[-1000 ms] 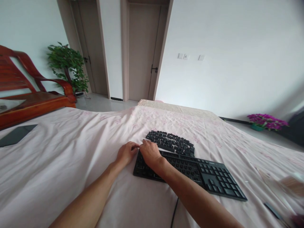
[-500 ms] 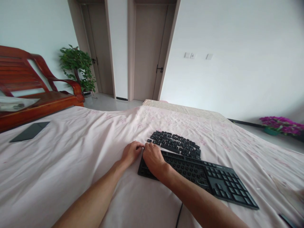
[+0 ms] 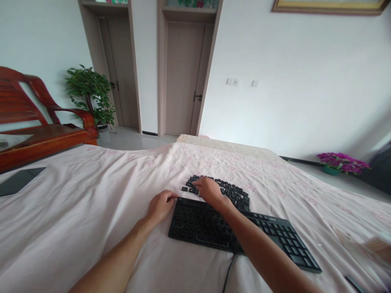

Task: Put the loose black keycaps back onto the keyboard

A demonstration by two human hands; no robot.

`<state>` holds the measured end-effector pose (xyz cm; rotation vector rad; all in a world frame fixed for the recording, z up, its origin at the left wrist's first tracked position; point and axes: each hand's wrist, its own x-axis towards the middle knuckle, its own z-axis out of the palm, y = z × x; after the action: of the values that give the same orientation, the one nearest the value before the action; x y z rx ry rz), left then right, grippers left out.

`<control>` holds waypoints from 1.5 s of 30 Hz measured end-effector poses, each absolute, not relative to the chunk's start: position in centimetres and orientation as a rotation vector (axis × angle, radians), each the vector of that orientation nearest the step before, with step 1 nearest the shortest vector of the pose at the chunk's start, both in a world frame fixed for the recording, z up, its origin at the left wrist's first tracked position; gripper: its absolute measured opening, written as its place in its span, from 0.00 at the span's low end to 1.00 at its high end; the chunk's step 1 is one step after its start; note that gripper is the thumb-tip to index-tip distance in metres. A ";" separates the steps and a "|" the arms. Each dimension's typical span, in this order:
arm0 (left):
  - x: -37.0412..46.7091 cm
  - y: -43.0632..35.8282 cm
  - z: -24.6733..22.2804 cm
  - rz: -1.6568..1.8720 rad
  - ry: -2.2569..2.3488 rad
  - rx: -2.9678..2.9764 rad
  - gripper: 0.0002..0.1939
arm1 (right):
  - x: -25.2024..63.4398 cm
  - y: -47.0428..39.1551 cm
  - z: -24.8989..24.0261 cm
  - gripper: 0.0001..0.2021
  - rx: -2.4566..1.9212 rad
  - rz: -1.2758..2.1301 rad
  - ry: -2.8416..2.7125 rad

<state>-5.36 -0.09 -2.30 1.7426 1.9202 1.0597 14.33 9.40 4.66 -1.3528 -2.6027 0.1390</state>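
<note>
A black keyboard lies on the pale floral cloth, its main section stripped of keycaps and its right-hand keys still in place. My left hand is closed, with thumb and forefinger at the keyboard's top left corner. Behind the keyboard, loose black keycaps are spread in rows. My right hand is over the left part of these rows, its fingers pressed together and their tips down among the keycaps. Whatever is between those fingertips is hidden. A cable runs from the keyboard's near edge towards me.
A dark flat tablet-like thing lies on the cloth at far left. A small dark object is at the lower right. Beyond stand a red wooden bench, a leafy plant and purple flowers.
My right hand has moved from the keyboard's top left corner, away from me and rightward, onto the loose keycaps. My left hand stays by the corner. The view has tilted up.
</note>
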 end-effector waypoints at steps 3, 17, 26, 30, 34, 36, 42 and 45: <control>-5.3 -0.1 -2.2 1.066 1.902 1.765 0.13 | 15.9 13.2 4.6 0.16 -1.552 0.098 -2.456; -5.2 0.2 -2.0 1.033 1.909 1.761 0.14 | 13.8 20.1 3.0 0.11 -1.645 0.006 -2.495; -5.4 0.3 -2.3 1.117 1.874 1.691 0.12 | 12.9 19.8 3.6 0.11 -1.620 0.057 -2.490; -5.4 0.7 -2.3 1.367 1.681 1.442 0.11 | 12.1 16.9 4.6 0.14 -1.471 0.185 -2.500; -4.9 0.7 -1.6 1.523 1.374 1.024 0.16 | 10.8 12.7 4.5 0.13 -1.046 0.582 -2.476; -4.6 0.6 -1.3 1.549 1.221 0.859 0.17 | 10.2 10.8 4.3 0.11 -0.830 0.751 -2.415; -4.2 0.5 -0.8 1.501 1.006 0.621 0.15 | 9.9 7.9 4.5 0.10 -0.744 0.832 -2.312; -4.3 0.5 -0.6 1.483 0.976 0.562 0.12 | 10.3 7.7 4.6 0.09 -0.784 0.844 -2.315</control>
<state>-4.28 0.46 -0.56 0.5617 0.9756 1.4832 10.26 7.72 4.64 -0.7844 -2.3150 0.8445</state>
